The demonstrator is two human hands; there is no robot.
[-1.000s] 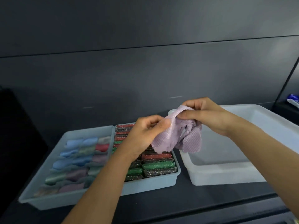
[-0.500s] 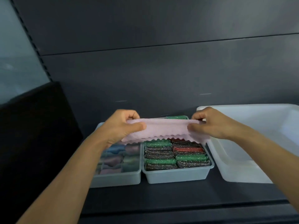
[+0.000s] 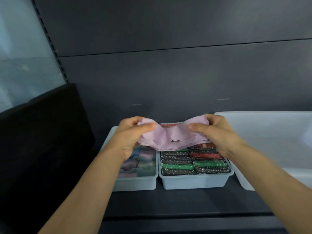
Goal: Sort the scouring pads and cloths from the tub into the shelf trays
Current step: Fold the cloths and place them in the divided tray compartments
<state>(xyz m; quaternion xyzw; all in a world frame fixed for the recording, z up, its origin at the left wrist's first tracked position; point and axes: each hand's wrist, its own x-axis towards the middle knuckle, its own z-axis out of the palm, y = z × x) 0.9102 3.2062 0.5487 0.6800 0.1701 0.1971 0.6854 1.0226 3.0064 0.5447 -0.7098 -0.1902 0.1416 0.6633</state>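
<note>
Both hands hold a lilac textured cloth (image 3: 170, 138) in the air above the two shelf trays. My left hand (image 3: 130, 135) pinches its left end and my right hand (image 3: 215, 133) pinches its right end; the cloth sags in folds between them. Below, the left tray (image 3: 135, 182) holds rolled pastel cloths (image 3: 143, 159). The right tray (image 3: 194, 181) is packed with green, red and silver scouring pads (image 3: 194, 163). The white tub (image 3: 263, 132) stands to the right, its visible inside bare.
The trays and tub stand on a dark shelf (image 3: 185, 203) against a dark grey back panel (image 3: 168, 78). A black upright panel (image 3: 42, 132) closes off the left side. The shelf's front strip lies bare before the trays.
The cloth was bunched between my hands, then pulled out flat and taut. Now my hands have come closer together and the cloth sags in folds. The view has shifted left.
</note>
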